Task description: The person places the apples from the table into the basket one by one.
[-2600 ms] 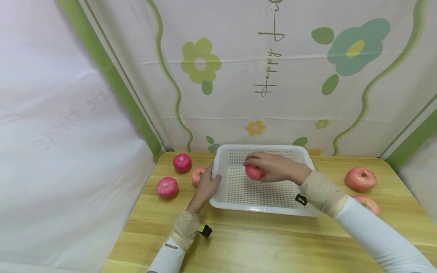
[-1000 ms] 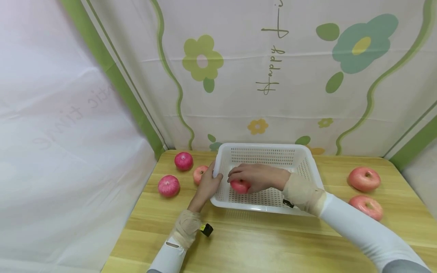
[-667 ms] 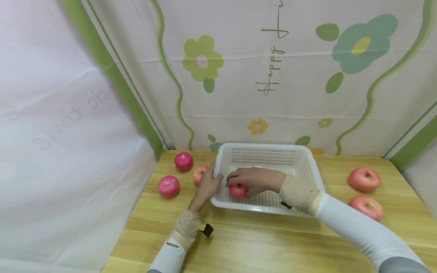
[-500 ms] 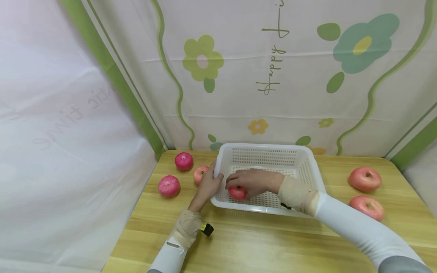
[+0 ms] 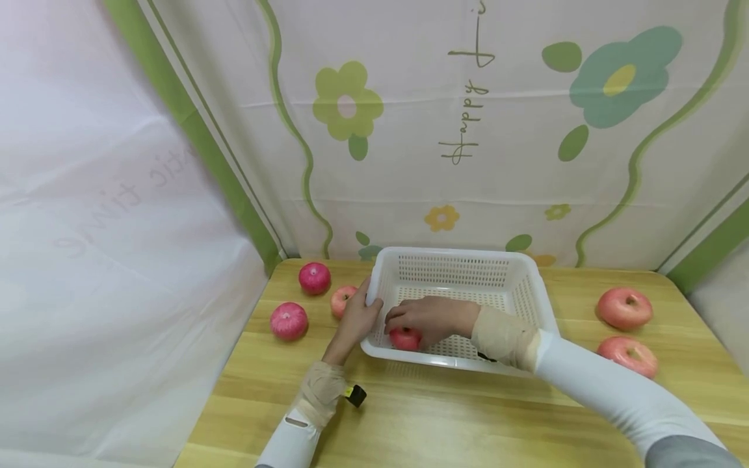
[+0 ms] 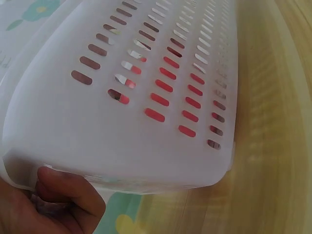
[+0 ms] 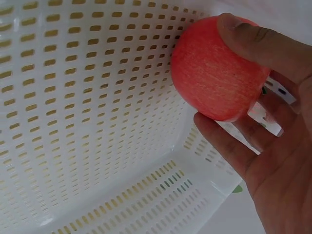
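A white perforated plastic basket (image 5: 456, 252) stands on the wooden table, near its back edge. My left hand (image 5: 355, 320) grips the basket's left rim; in the left wrist view the curled fingers (image 6: 80, 197) are round the rim. Inside the basket, at the front left corner, my right hand (image 5: 433, 317) holds a red apple (image 5: 405, 338). The right wrist view has thumb and fingers round that apple (image 7: 217, 70), low by the basket floor. Its red also shows through the slots of the basket wall (image 6: 122, 146). Just left of my left hand lies a pink apple (image 5: 341, 301), partly hidden.
Two magenta-pink round fruits, one farther back (image 5: 315, 278) and one nearer (image 5: 289, 321), lie on the table's left. Two large pink apples, one behind (image 5: 625, 308) and one in front (image 5: 627, 356), lie on the right. A patterned cloth (image 5: 404, 162) hangs behind the table (image 5: 445, 429).
My right hand has carried the red apple from the basket's middle to its front left corner, lowering it. My left hand has stayed on the rim.
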### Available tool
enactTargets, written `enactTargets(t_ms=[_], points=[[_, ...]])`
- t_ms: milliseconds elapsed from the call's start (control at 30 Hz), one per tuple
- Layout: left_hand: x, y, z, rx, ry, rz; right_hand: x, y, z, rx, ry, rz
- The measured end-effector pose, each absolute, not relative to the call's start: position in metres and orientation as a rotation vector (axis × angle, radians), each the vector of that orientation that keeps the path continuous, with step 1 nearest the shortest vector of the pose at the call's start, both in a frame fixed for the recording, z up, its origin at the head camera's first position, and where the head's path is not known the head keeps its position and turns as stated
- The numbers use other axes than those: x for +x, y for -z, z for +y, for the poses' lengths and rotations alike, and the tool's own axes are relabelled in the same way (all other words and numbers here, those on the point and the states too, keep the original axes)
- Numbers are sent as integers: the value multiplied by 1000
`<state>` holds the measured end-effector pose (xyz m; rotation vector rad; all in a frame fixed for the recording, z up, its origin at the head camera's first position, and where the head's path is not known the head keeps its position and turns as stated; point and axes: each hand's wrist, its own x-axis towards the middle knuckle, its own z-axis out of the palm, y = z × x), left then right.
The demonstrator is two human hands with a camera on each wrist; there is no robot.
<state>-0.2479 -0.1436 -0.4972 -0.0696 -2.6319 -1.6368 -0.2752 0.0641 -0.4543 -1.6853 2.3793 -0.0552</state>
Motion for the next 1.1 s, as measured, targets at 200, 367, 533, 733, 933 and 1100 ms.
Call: enactTargets(t_ms=[200,367,533,733,933,1100], points=[[-247,500,-145,-60,1624,-2639,-274,460,63,-1712,65,2381],[-246,500,-145,-68,1623,-2633,-275,462,62,-1702,70,2384],[-246,500,-145,-85,1619,-2622,-274,462,63,-1706,56,2403],[-245,501,-145,-93,1611,-2623,-272,462,63,-1684,51,2397],[-245,501,-145,-97,1620,-2619,-274,465,62,-1696,20,2409],[-246,500,-144,-98,1624,-2617,-272,461,62,-1661,-2,2424]])
